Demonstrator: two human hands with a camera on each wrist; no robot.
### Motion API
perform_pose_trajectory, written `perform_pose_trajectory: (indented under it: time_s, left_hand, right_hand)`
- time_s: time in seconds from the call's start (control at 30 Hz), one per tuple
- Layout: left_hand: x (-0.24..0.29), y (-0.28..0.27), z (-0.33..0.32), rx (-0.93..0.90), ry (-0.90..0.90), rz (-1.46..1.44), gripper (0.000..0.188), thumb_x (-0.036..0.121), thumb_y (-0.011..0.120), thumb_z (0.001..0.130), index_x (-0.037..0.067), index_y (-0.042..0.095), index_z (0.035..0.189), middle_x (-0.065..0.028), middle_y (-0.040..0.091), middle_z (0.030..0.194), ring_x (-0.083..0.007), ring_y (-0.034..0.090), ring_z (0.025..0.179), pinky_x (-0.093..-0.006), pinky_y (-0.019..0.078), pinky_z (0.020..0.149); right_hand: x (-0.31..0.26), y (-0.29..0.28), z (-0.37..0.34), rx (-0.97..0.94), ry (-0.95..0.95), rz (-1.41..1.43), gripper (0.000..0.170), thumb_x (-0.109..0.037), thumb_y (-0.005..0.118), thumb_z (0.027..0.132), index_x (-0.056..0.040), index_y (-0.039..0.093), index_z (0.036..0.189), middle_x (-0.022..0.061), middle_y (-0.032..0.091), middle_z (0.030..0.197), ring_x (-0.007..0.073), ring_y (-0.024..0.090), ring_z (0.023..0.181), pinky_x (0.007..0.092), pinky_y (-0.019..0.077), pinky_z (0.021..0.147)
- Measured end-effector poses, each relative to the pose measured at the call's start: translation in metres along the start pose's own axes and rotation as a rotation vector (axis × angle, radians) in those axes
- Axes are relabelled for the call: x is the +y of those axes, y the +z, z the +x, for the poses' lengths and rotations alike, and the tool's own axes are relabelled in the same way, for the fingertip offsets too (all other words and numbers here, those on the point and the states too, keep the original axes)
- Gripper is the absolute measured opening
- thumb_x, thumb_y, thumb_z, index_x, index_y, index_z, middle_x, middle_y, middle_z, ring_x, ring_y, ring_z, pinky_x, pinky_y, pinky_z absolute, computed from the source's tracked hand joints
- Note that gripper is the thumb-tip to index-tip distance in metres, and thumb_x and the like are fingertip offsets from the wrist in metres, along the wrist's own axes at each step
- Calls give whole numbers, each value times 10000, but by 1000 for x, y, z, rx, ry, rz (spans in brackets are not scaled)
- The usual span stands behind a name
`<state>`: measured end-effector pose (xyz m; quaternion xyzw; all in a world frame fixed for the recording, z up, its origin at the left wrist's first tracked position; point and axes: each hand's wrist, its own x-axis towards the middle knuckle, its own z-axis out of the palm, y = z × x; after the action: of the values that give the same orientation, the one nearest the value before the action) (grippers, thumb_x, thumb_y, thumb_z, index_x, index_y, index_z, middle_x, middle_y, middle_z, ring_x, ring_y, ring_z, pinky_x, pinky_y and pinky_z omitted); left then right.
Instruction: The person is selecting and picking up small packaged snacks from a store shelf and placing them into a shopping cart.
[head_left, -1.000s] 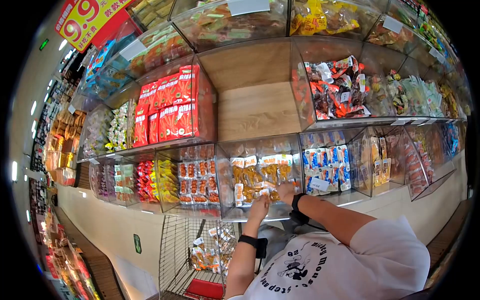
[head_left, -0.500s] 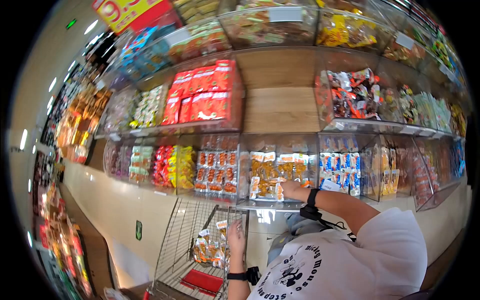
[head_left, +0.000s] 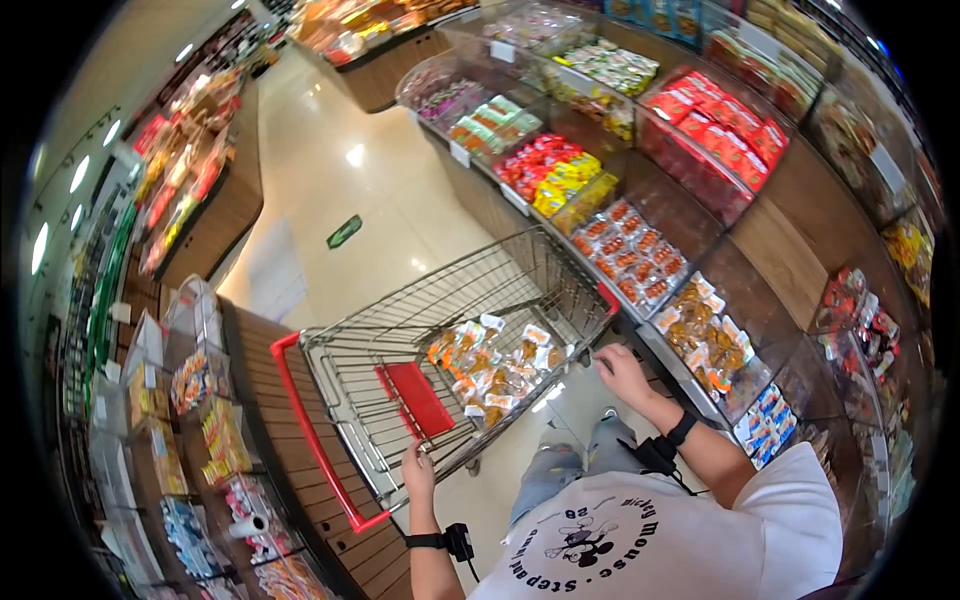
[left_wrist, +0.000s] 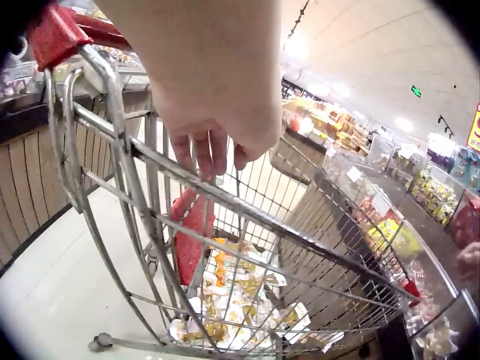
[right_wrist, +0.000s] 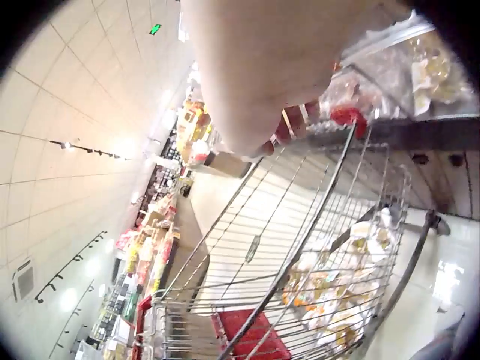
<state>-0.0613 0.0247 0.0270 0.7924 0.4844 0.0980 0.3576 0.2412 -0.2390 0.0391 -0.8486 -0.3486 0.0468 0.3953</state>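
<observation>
A metal shopping cart [head_left: 440, 262] stands in front of the person, with several packaged snacks [head_left: 490, 375] piled inside and a red panel [head_left: 415, 398] beside them. My left hand [head_left: 418, 474] is at the cart's near side rail, close to the red handle [head_left: 318, 440]; in the left wrist view the fingers of the left hand [left_wrist: 214, 127] hang relaxed by that rail, contact unclear. Beside the cart's far end, the right hand [head_left: 622, 374] has loosely bent fingers and nothing visible in it. The right wrist view shows this right hand [right_wrist: 281, 105] near the red corner cap [right_wrist: 349, 117].
Clear bins with brown-yellow packs [head_left: 706, 335], red-and-white packs [head_left: 628, 250] and red bags [head_left: 720, 120] line the right side. Another snack shelf [head_left: 225, 440] stands at the left behind the handle. A tiled aisle floor [head_left: 390, 190] stretches beyond the cart.
The view has turned left towards the cart. The right hand has left the bin of brown-yellow packs and is by the cart's end; the left hand has moved from the bin to the cart's side rail.
</observation>
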Motion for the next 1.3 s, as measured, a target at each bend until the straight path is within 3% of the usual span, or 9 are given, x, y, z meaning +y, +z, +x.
perform_pose_trajectory:
  time_s: [0.33,0.43,0.6,0.73,0.87,0.9,1.0,1.07,1.3]
  left_hand:
    - [-9,29,22,-79,-180,369,208,188,430,729,99,534,886,-124,558,802,-283,532,733,-371,420,637]
    - [-10,34,24,-19,-191,321,189,194,432,733,106,539,861,-125,557,751,-280,535,699,-379,422,597]
    - [-5,33,33,-45,-370,370,162,151,459,705,115,549,834,-108,557,697,-262,539,642,-355,433,557]
    - [-15,37,36,-30,-307,394,160,134,468,693,118,562,822,-79,560,673,-222,547,602,-323,442,515]
    - [0,28,51,-98,-438,364,155,100,491,668,101,570,802,-75,558,656,-209,539,544,-314,432,486]
    - [-9,31,48,-84,-385,366,153,92,492,664,99,570,795,-73,557,652,-211,536,548,-314,429,489]
    - [-16,36,46,-99,-404,328,147,75,492,655,96,570,777,-70,554,649,-215,531,563,-316,426,500]
    - [-14,34,47,-115,-426,309,143,68,491,651,96,569,767,-70,553,651,-217,530,575,-316,425,507]
    - [-15,34,48,-128,-399,301,132,59,483,653,95,569,746,-73,553,664,-235,530,597,-330,424,528]
  right_hand:
    - [17,211,99,-630,238,353,242,-259,484,689,-41,544,772,109,567,688,231,546,661,311,421,561]
    - [26,261,140,-718,302,20,162,-197,528,689,-55,552,762,91,568,691,200,550,631,257,430,568]
    - [5,296,217,-1145,650,-335,531,-303,503,728,14,337,1120,189,514,896,274,528,711,364,447,568]
    - [84,395,200,-720,328,-107,500,-107,445,739,-31,248,1191,193,513,756,268,498,577,359,401,482]
    - [63,410,250,-966,885,-98,468,-121,439,786,22,229,1179,185,518,834,263,518,638,359,413,487]
    - [80,424,245,-960,838,-62,590,-67,446,768,28,82,1223,187,514,787,215,488,487,313,416,418]
    - [115,471,233,-939,736,-181,308,-157,476,765,78,463,964,175,516,765,233,491,504,354,420,458]
    - [121,475,231,-955,975,-71,276,-205,502,753,68,531,777,178,517,767,242,499,538,364,430,510]
    - [61,406,246,-897,832,366,356,-145,410,814,27,337,1117,117,465,989,174,485,790,279,413,652]
